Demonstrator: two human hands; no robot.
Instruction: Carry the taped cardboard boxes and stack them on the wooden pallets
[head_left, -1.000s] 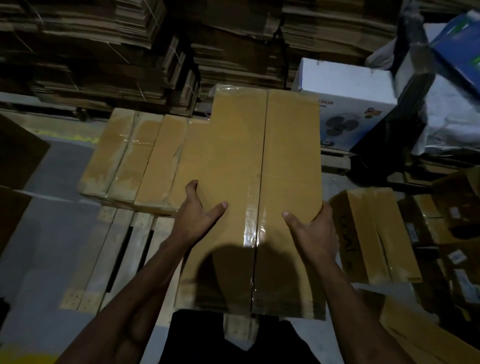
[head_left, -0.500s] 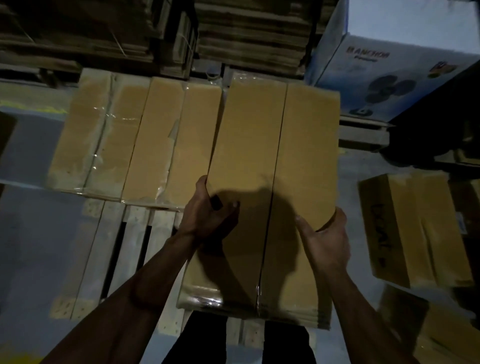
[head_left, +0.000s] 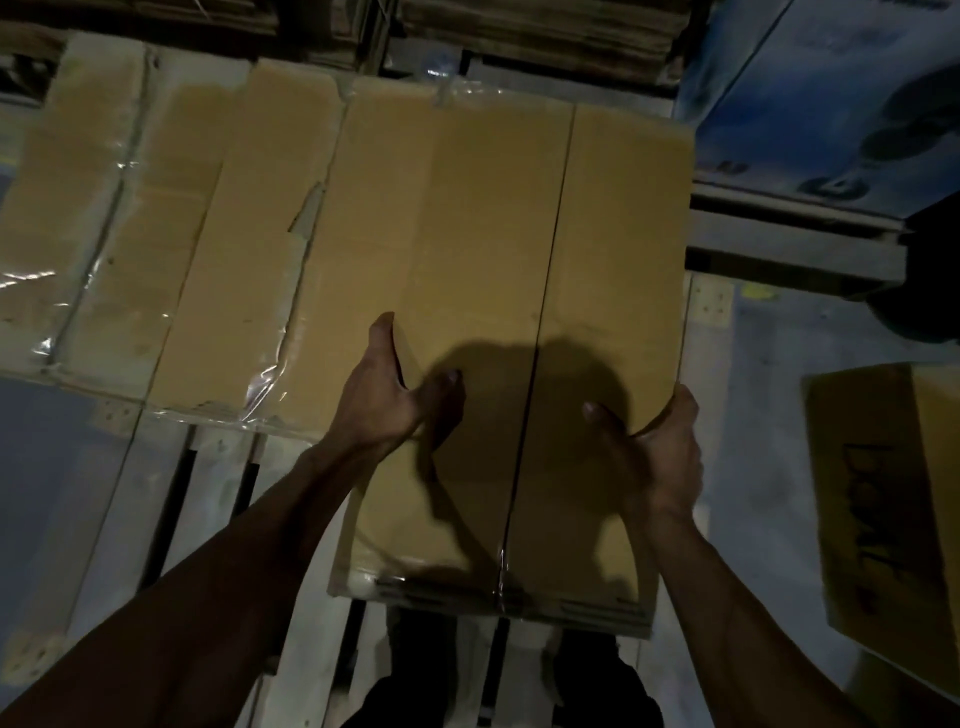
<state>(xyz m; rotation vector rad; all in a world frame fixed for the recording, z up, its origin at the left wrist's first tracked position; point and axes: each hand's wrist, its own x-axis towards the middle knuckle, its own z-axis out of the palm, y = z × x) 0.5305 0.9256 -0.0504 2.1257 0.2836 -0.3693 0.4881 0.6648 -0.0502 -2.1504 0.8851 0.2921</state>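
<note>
Both hands grip taped box (head_left: 483, 249): left hand (head_left: 382, 397), right hand (head_left: 662, 457) at sides.

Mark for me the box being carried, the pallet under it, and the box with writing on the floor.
carried box (head_left: 467, 218): head view, top face, left flap.
wooden pallet (head_left: 156, 499): head view, bare slat left of the arms.
lettered box (head_left: 872, 519): head view, side face bearing dark writing.

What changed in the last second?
The held box went forward and down, and now sits close beside the boxes on the pallet; I cannot tell whether it has landed. The left hand slid to the box's left edge, thumb on top. The right hand kept its grip on the right edge. The placed boxes, the pallet and the floor box have not moved.
</note>
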